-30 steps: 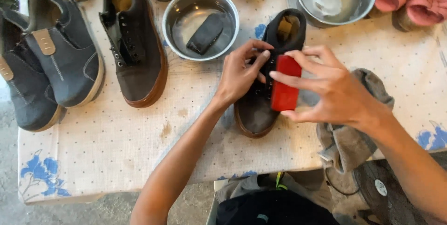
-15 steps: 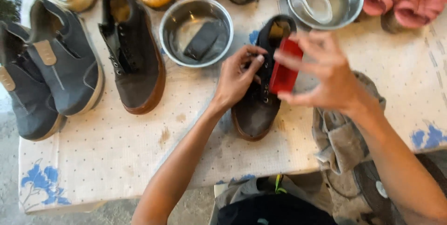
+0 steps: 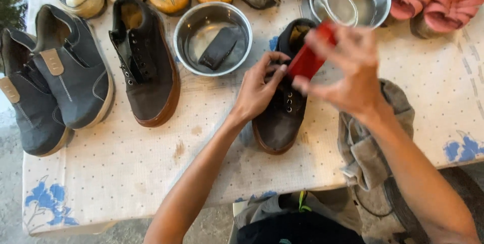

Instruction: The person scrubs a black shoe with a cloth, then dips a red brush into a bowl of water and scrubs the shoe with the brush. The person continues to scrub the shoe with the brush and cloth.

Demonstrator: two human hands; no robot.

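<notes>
Gripping a red block (image 3: 308, 58) over a dark shoe (image 3: 283, 103) beside the steel bowl (image 3: 213, 38).
Right hand (image 3: 348, 72) pinches the small block, which looks light and rigid, best held by its long sides. Left hand (image 3: 258, 88), fingers curled together, steadies the soft, floppy shoe at its laces; a grey cloth (image 3: 370, 138) lies just right of the shoe.

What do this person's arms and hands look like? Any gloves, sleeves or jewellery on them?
Both arms are bare as far as the picture shows: no sleeves and no gloves. The left hand and the right hand carry no visible rings, and neither wrist shows a watch or band. The right hand is blurred, so small details on it cannot be told.
</notes>
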